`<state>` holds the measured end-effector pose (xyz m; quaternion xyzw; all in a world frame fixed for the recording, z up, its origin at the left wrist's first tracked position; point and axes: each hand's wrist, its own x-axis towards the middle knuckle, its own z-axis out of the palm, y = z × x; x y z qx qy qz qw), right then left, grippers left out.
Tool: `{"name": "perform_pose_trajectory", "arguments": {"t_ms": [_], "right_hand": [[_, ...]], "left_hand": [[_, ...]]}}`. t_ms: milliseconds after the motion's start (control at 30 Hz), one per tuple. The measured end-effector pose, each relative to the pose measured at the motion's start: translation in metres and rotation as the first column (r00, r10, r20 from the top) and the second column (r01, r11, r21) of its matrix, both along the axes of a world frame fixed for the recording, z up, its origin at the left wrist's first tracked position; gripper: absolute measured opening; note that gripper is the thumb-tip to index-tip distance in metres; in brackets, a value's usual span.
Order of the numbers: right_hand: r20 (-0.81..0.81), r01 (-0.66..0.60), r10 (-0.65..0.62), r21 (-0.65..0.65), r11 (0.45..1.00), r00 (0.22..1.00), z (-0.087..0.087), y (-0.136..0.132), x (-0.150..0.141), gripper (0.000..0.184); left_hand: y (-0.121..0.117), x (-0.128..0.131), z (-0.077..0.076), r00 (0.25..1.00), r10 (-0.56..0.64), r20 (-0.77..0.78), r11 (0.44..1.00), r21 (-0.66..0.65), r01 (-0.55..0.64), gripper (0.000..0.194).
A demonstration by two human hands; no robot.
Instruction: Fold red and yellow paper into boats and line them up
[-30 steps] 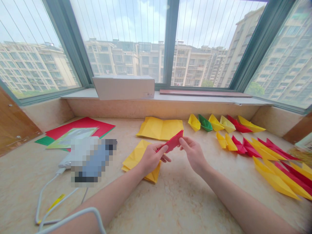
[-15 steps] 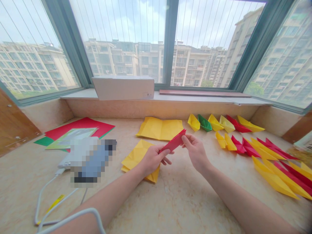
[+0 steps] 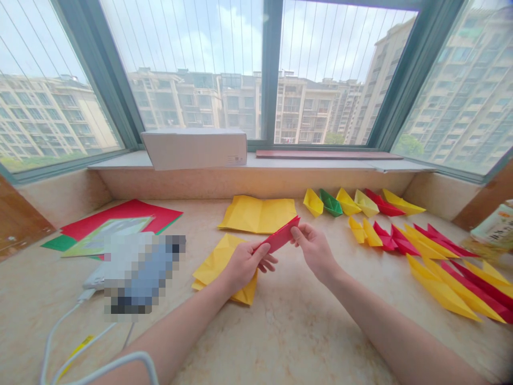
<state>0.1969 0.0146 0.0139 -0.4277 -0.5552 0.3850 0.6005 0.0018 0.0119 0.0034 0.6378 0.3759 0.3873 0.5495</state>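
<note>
A folded strip of red paper [image 3: 280,235] is held above the counter between both hands. My left hand [image 3: 249,262] pinches its lower left end, thumb on top, with the other fingers behind and below. At the upper right end, my right hand [image 3: 310,243] grips the edge between thumb and fingers. Beneath my left hand lies a stack of creased yellow paper [image 3: 214,263], partly covered by it. Another creased yellow sheet [image 3: 260,213] rests flat just beyond the red strip.
Folded paper boats, such as a green boat [image 3: 331,203] and a yellow boat [image 3: 438,286], stand in rows at the right. At the left lie red sheets [image 3: 132,214], a blurred-out device [image 3: 150,278] and a white cable [image 3: 50,331]. A white box [image 3: 196,149] sits on the sill.
The whole view has shifted slightly, with things appearing a little further left. Both hands keep hold of the red paper, almost unchanged in pose.
</note>
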Motion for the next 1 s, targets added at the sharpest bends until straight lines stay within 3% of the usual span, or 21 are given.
{"name": "perform_pose_trajectory", "arguments": {"t_ms": [167, 300, 467, 600, 667, 800, 867, 1000], "right_hand": [[-0.005, -0.077, 0.077, 0.005, 0.997, 0.997, -0.005, 0.007, 0.002, 0.034], [0.06, -0.067, 0.062, 0.074, 0.995, 0.996, -0.009, 0.009, 0.006, 0.029], [0.335, -0.064, -0.007, 0.201, 0.977, 0.942, -0.014, 0.01, 0.012, 0.021], [0.449, -0.081, -0.042, 0.252, 0.964, 0.892, -0.017, 0.009, 0.01, 0.013], [0.499, -0.085, -0.075, 0.29, 0.953, 0.863, -0.019, 0.007, 0.006, 0.012], [0.568, -0.116, -0.11, 0.348, 0.93, 0.815, -0.019, 0.005, -0.001, 0.007], [0.61, -0.144, -0.111, 0.353, 0.924, 0.785, -0.02, 0.006, -0.001, 0.007], [0.669, -0.168, -0.132, 0.365, 0.916, 0.731, -0.02, 0.008, 0.001, 0.009]], "left_hand": [[0.003, -0.008, 0.001, 0.976, 0.071, -0.207, 0.976, 0.215, -0.025, 0.044], [0.002, -0.01, 0.002, 0.935, 0.141, -0.326, 0.914, 0.405, 0.003, 0.039], [0.008, -0.018, 0.005, 0.877, 0.3, -0.376, 0.783, 0.623, -0.001, 0.032], [0.013, -0.026, 0.01, 0.815, 0.41, -0.41, 0.622, 0.779, 0.079, 0.023], [0.012, -0.027, 0.013, 0.798, 0.424, -0.428, 0.565, 0.814, 0.137, 0.023], [0.009, -0.026, 0.018, 0.794, 0.353, -0.495, 0.506, 0.815, 0.283, 0.023], [0.009, -0.026, 0.019, 0.793, 0.374, -0.482, 0.462, 0.838, 0.291, 0.024], [0.011, -0.027, 0.021, 0.748, 0.423, -0.511, 0.426, 0.841, 0.333, 0.022]]}}
